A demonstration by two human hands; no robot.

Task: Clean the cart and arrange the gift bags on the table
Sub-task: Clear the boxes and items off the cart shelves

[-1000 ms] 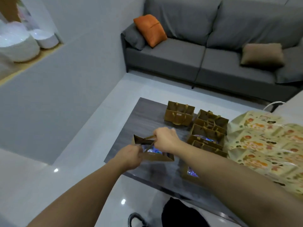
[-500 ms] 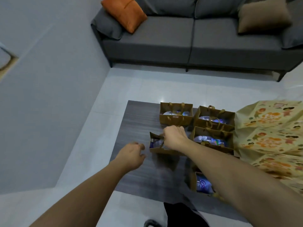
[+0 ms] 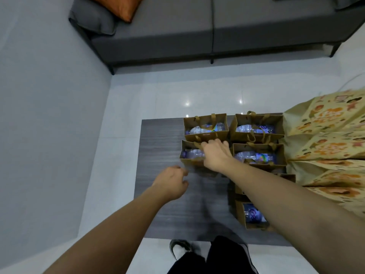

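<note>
Several small brown gift bags with water bottles inside stand on the dark wood table (image 3: pixel 162 135). My right hand (image 3: pixel 216 154) grips the top edge and handle of one brown gift bag (image 3: pixel 190 155) in the left column, just behind another brown bag (image 3: pixel 205 127). To its right stand two more brown bags (image 3: pixel 256 128) (image 3: pixel 259 156), and a further bag (image 3: pixel 252 216) sits partly hidden under my right forearm. My left hand (image 3: pixel 171 183) hovers over the table with loosely curled fingers, holding nothing.
Cream printed gift bags (image 3: pixel 325 139) lie piled on the table's right side. A grey sofa (image 3: pixel 197 32) with an orange cushion (image 3: pixel 126 6) stands beyond the white tiled floor. A grey wall (image 3: pixel 49 115) runs along the left. My legs and a shoe (image 3: pixel 181 248) are at the table's near edge.
My left hand let go of the brown bag and drew back. My right hand slid the bag forward, up against the bag behind it. The camera tilted down.
</note>
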